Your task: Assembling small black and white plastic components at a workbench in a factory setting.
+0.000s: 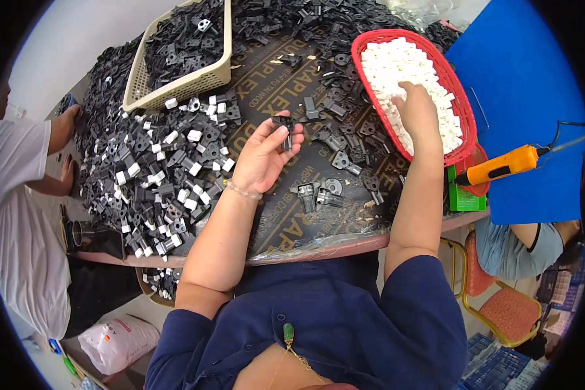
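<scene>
My left hand (266,156) is closed around a small black plastic part (285,122), thumb on top, held above the dark tabletop in front of me. To the right, my right hand (417,116) reaches over a red oval basket (365,71) heaped with small white plastic pieces (403,60). Its thumb and forefinger stand apart at the surface of the white pieces, and no piece shows between them; the other fingers are partly hidden. Several loose black parts (331,140) lie between my hands. Left of my left hand spreads a pile of black parts with white pieces fitted (169,172).
A cream basket (175,96) of black parts stands at the far left, with more black parts heaped behind. An orange power tool (500,166) rests at right near a green tray (467,198) and a blue panel (523,117). Another person's hands (65,172) work at left.
</scene>
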Tool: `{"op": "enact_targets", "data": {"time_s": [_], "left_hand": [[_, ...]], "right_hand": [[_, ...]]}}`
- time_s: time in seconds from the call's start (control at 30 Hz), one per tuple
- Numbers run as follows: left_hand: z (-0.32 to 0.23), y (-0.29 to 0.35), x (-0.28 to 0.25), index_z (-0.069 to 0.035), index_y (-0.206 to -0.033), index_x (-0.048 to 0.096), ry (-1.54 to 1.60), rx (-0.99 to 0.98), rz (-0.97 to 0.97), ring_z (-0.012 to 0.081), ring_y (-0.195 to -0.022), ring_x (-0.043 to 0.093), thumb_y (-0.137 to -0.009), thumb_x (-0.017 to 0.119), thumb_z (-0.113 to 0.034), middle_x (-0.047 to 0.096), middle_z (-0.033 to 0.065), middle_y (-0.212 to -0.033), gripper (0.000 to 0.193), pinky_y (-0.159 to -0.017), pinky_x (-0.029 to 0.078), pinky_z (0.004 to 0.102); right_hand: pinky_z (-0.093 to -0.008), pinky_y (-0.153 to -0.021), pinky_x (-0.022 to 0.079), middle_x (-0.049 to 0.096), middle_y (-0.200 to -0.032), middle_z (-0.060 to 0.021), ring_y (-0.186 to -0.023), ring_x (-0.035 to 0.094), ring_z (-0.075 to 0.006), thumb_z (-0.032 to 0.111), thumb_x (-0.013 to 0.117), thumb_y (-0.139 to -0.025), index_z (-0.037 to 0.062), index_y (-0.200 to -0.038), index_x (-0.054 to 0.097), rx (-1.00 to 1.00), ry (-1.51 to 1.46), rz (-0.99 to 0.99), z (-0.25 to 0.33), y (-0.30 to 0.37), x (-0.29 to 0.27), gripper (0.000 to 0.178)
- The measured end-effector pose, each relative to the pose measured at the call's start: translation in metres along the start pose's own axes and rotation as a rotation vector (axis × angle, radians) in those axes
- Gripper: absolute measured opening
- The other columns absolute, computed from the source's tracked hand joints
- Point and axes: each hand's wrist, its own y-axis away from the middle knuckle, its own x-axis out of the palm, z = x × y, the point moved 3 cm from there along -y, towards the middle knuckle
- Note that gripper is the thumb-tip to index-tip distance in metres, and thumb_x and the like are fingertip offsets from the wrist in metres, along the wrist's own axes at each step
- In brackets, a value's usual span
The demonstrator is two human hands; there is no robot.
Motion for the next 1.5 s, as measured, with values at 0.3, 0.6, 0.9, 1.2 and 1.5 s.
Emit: {"op": "enact_targets", "data": {"time_s": [0.3, 0.6, 0.9, 1.2, 1.5], "left_hand": [[0.002, 0.001, 0.003, -0.005, -0.135, 0.052, 0.033, -0.066, 0.026, 0.0222, -0.102, 0.067, -0.097, 0.06, -0.007, 0.066, 0.0151, -0.116, 0.039, -0.09, 0.056, 0.0361], [-0.066, 0.005, -0.016, -0.004, -0.141, 0.048, -0.197, 0.223, 0.026, 0.025, -0.107, 0.066, -0.096, 0.06, -0.008, 0.064, 0.0181, -0.123, 0.046, -0.092, 0.056, 0.0351], [-0.026, 0.004, -0.001, -0.007, -0.14, 0.048, -0.149, 0.122, 0.072, 0.0231, -0.107, 0.067, -0.097, 0.063, -0.01, 0.065, 0.015, -0.12, 0.046, -0.09, 0.055, 0.0337], [-0.021, 0.004, -0.002, -0.01, -0.139, 0.049, -0.186, 0.213, -0.069, 0.0203, -0.101, 0.065, -0.095, 0.066, -0.01, 0.065, 0.0116, -0.118, 0.048, -0.084, 0.052, 0.0299], [-0.008, 0.001, -0.004, -0.004, -0.142, 0.046, -0.071, 0.138, 0.012, 0.0168, -0.088, 0.062, -0.101, 0.057, -0.017, 0.064, 0.0127, -0.118, 0.044, -0.079, 0.051, 0.029]], "right_hand": [[-0.0449, -0.087, 0.051, 0.069, -0.101, -0.0238, -0.099, 0.065, -0.0397, 0.014, 0.076, -0.08, -0.0029, -0.102, 0.066, 0.064, -0.038, 0.219, -0.023, 0.01, 0.013, 0.03], [-0.0416, -0.084, 0.052, 0.067, -0.1, -0.0192, -0.092, 0.066, -0.035, 0.013, 0.077, -0.079, 0.0008, -0.1, 0.07, -0.091, -0.486, 0.208, 0.042, 0.03, -0.016, 0.025], [-0.0443, -0.089, 0.051, 0.064, -0.102, -0.0127, -0.104, 0.062, -0.0342, 0.019, 0.085, -0.068, 0.0052, -0.107, 0.066, -0.736, -0.25, 0.765, 0.147, 0.112, 0.044, 0.046], [-0.0434, -0.085, 0.051, 0.068, -0.1, -0.0165, -0.096, 0.064, -0.0356, 0.015, 0.072, -0.083, 0.0013, -0.106, 0.067, -0.418, -0.412, 0.388, 0.095, 0.051, 0.034, 0.027], [-0.0441, -0.084, 0.053, 0.066, -0.095, -0.0204, -0.094, 0.065, -0.0378, 0.012, 0.075, -0.078, -0.0002, -0.102, 0.065, -0.286, -0.001, 0.358, 0.072, 0.044, 0.067, 0.029]]}}
